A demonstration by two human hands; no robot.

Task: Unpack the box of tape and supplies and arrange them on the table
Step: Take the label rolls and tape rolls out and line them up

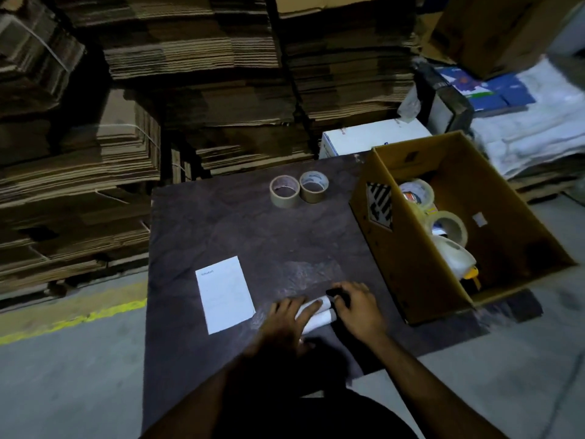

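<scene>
- Both hands rested on a white paper roll [316, 315] at the table's [221, 223] six o'clock: left hand [289, 316] flat over it, right hand [357, 307] closed round its dark end.
- Box [408, 248] (tape inside) stood at three o'clock.
- Two tape rolls [299, 189] sat touching at twelve o'clock.

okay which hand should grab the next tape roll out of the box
Right hand: it lies nearer the cardboard box on the table's right side, with tape rolls inside. Left hand sits farther away.
</scene>
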